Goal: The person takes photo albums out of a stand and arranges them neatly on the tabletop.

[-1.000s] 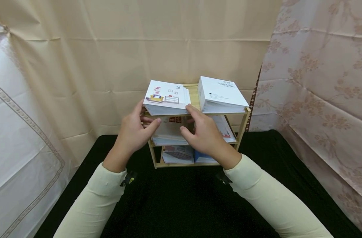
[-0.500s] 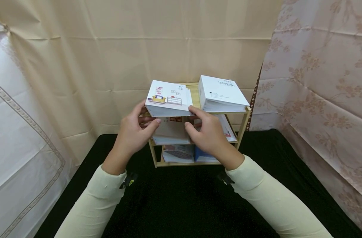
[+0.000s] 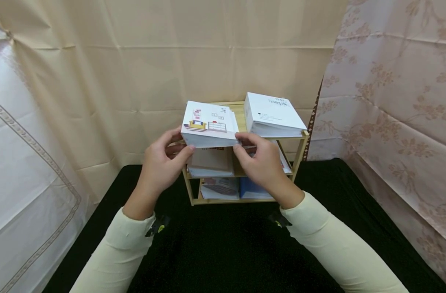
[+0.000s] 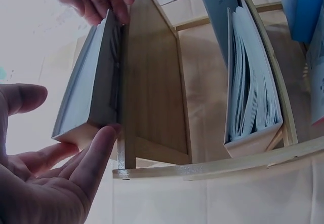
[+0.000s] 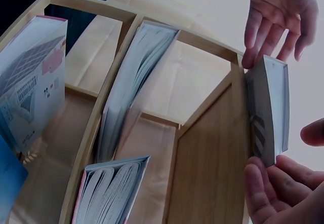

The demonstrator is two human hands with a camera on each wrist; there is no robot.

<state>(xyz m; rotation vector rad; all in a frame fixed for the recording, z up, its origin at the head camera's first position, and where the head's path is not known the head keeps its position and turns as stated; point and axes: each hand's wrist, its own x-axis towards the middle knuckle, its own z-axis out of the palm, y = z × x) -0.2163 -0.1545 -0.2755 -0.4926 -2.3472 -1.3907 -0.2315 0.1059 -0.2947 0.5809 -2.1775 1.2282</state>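
Observation:
A white picture-covered book (image 3: 208,126) lies on the top shelf of a small wooden rack (image 3: 300,152), its near edge out past the shelf's front. My left hand (image 3: 160,158) touches its left end with extended fingers. At the opposite end, the fingers of my right hand (image 3: 261,160) press near the front corner. In the left wrist view the thumb of my left hand (image 4: 55,178) stands away from the book (image 4: 91,97). The right wrist view likewise shows a gap between the book (image 5: 271,107) and the thumb of my right hand (image 5: 288,191).
A thick white book (image 3: 276,114) lies at the right of the top shelf. Below, a book with brownish cover (image 3: 212,160) sits on the middle shelf, and a blue book (image 3: 252,190) on the lowest. Black cloth (image 3: 223,248) covers the table; a beige curtain (image 3: 164,73) hangs behind.
The picture-covered book has slid toward me and slightly right, its near edge now farther over the shelf front. My right hand has shifted a little right with it; the rack stays put.

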